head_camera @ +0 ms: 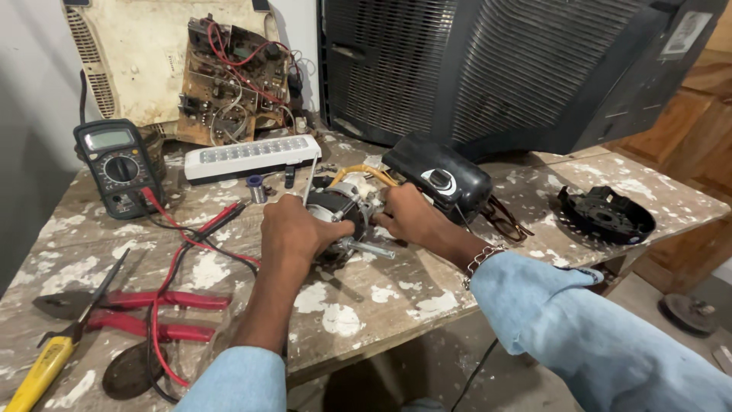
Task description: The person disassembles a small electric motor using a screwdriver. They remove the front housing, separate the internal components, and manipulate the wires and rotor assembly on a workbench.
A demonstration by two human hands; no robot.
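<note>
both hands are on the small electric motor (347,210) right now: left hand (293,229) closed over its near side, fingers wrapped around the body, right hand (408,214) gripping it from the 3 o'clock side, fingers pinched in by the windings. the motor sits on the paint-flecked wooden table (381,297), about dead centre, just in front of the black housing with a knob (442,179).

progress-wise, i'd guess it's mid-teardown: the motor is already out of its housing, and a round black plastic part (606,214) lies well apart at 3 o'clock near the table edge. yellow wires (362,174) seem to run from the motor toward the housing, so it doesn't look fully disconnected. the multimeter (118,164) at 10 o'clock has its red and black leads (198,229) lying loose on the table, not touching the motor (so no measuring at this moment, as far as i can tell).

the motor itself: dark rounded body, silvery metal frame, a bare steel shaft (374,249) poking out toward 5 o'clock. hands hide most of it. red-handled pliers (145,313) and a yellow screwdriver (46,366) lie untouched at 8 o'clock.
</note>
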